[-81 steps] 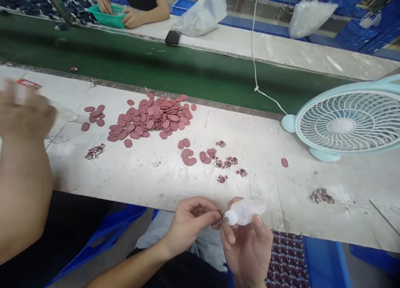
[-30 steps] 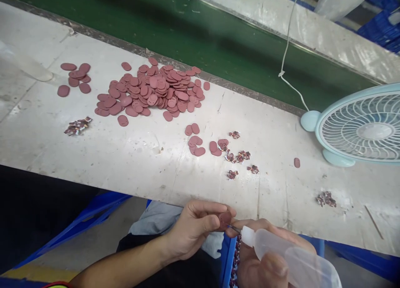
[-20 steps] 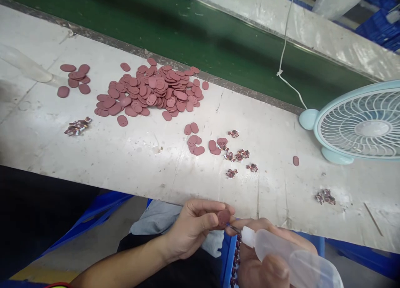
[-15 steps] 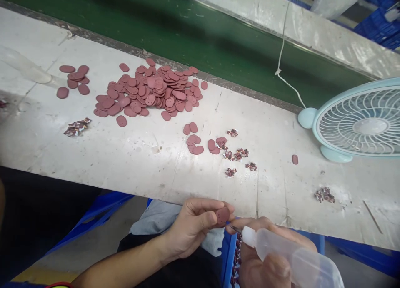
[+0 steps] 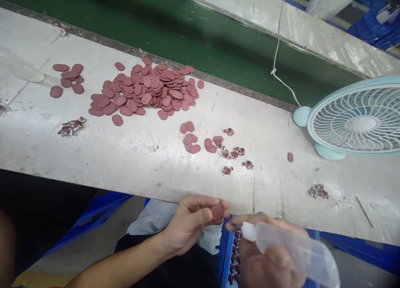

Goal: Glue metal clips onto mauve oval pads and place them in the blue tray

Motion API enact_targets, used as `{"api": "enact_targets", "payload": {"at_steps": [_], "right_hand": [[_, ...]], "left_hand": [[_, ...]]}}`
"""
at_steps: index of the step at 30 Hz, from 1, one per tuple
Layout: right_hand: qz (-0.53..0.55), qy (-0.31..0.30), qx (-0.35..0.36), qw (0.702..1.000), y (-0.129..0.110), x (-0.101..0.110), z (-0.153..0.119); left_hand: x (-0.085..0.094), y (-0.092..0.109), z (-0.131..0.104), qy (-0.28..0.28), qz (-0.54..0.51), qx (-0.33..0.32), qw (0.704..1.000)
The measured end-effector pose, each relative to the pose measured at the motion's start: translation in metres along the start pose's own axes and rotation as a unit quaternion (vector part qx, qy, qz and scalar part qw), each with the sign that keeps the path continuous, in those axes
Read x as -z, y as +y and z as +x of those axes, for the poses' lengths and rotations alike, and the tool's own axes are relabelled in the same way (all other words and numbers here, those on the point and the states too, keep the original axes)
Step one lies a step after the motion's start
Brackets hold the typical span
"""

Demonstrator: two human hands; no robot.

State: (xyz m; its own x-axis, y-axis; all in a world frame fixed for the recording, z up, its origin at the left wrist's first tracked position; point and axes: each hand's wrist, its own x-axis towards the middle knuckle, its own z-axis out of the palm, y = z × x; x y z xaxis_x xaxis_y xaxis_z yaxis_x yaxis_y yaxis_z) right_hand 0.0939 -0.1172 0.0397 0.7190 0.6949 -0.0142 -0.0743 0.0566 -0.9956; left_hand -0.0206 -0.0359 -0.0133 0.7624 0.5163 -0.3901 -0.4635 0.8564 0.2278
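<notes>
- One reddish oval piece is pinched in the left hand, just below the workbench's near edge.
- A clear squeeze bottle is gripped in the right hand, nozzle beside the piece.
- A large pile of oval pieces lies near the far edge, apparently unprocessed; most work seems left.

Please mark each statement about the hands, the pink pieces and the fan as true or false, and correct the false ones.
1. The left hand pinches one pink oval piece. True.
2. The right hand holds a pair of scissors. False: it holds a clear squeeze bottle whose thin tip points at the piece.
3. The big pile of pink pieces lies on the green belt. False: it lies on the white table, beside the green belt.
4. A light blue fan stands at the right of the table. True.
</notes>
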Motion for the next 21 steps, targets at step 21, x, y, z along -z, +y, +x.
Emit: {"api": "enact_targets", "payload": {"at_steps": [21], "right_hand": [[-0.273, 0.013, 0.125, 0.954, 0.003, 0.031, 0.078]], "left_hand": [[0.009, 0.036, -0.006, 0.082, 0.059, -0.063, 0.993]]}}
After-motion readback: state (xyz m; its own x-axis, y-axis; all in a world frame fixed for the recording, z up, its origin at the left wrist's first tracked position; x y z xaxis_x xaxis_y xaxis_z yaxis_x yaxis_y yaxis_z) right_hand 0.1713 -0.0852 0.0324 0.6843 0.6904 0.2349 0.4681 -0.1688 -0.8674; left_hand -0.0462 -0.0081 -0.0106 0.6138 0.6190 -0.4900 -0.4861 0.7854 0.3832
